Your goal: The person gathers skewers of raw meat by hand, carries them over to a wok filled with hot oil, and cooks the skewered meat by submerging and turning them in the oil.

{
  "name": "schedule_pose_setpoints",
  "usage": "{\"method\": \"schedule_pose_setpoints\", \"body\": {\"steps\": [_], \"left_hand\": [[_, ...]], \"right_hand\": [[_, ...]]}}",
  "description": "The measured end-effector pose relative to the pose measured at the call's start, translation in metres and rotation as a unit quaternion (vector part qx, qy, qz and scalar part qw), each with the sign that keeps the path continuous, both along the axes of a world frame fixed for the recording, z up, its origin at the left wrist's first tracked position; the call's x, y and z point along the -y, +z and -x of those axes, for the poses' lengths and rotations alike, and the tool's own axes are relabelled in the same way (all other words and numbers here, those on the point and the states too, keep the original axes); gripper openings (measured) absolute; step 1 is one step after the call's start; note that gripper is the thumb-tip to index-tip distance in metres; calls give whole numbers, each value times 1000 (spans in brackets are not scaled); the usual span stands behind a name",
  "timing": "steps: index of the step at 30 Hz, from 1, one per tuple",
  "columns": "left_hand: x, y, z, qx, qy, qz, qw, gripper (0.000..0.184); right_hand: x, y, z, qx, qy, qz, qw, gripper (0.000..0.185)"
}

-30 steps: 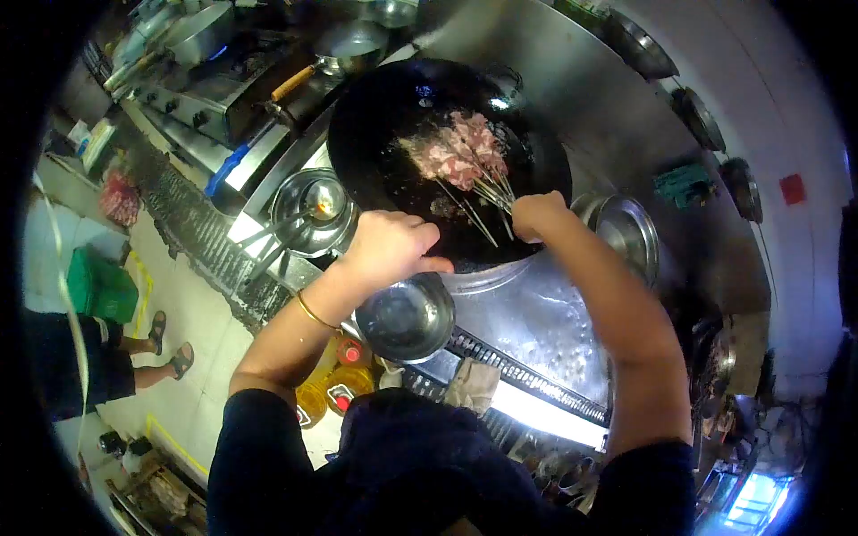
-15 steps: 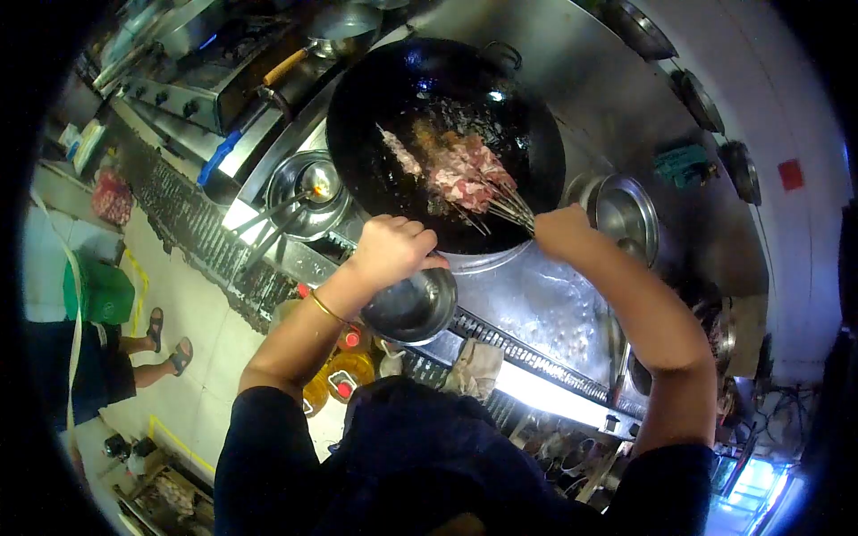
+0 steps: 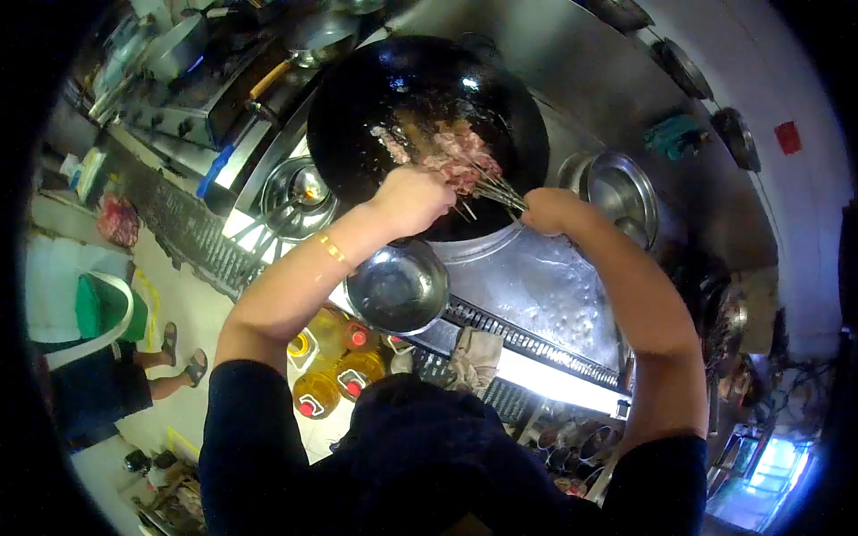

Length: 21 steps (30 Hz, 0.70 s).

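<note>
My right hand (image 3: 552, 212) is closed round the handle ends of a bundle of metal skewers (image 3: 500, 191) at the near right side of the large black wok (image 3: 349, 116). Pieces of pinkish meat (image 3: 460, 154) on the skewers lie inside the wok, over dark oil. My left hand (image 3: 413, 201) is over the wok's near edge, beside the meat; its fingers are curled, and whatever they may hold is hidden. One lighter meat skewer (image 3: 391, 145) lies apart at the left. Below my left hand is a metal pan (image 3: 398, 288).
Metal bowls (image 3: 617, 192) stand right of the wok. Ladles rest in a round pot (image 3: 290, 198) on the left. Oil bottles (image 3: 360, 371) are below the counter's edge, near a cloth (image 3: 476, 357). Another person's legs (image 3: 170, 384) show at the far left.
My left hand has moved up and forward from above the pan to the meat in the wok. My right hand still grips the skewers. The camera view has shifted slightly.
</note>
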State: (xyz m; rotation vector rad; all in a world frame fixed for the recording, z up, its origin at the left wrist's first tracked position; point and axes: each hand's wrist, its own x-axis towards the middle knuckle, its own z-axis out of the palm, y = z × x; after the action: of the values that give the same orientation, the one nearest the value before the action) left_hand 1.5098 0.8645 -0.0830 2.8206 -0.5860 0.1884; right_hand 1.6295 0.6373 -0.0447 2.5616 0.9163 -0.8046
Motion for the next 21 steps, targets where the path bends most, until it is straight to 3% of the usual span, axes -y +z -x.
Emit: {"method": "schedule_pose_setpoints", "body": {"steps": [1,7,11,14,21], "left_hand": [[7,-7,-13,-53,-8,-67,996,17],[51,-33,-54,-92,-124,-279,948,27],[65,-28,-63,-115,-140,-293,939,18],[69,-44,-68,-82,-149,-280,945,15],[69,-10,-44,-21,-201,-252,946,15]], "right_hand": [[3,-4,-4,-5,1,-13,1000,31],[4,14,-3,-80,-46,-23,996,31],[9,6,-16,-84,21,-61,994,31],[8,28,-8,-97,7,-53,994,32],[16,27,-14,-102,40,-54,993,30]]}}
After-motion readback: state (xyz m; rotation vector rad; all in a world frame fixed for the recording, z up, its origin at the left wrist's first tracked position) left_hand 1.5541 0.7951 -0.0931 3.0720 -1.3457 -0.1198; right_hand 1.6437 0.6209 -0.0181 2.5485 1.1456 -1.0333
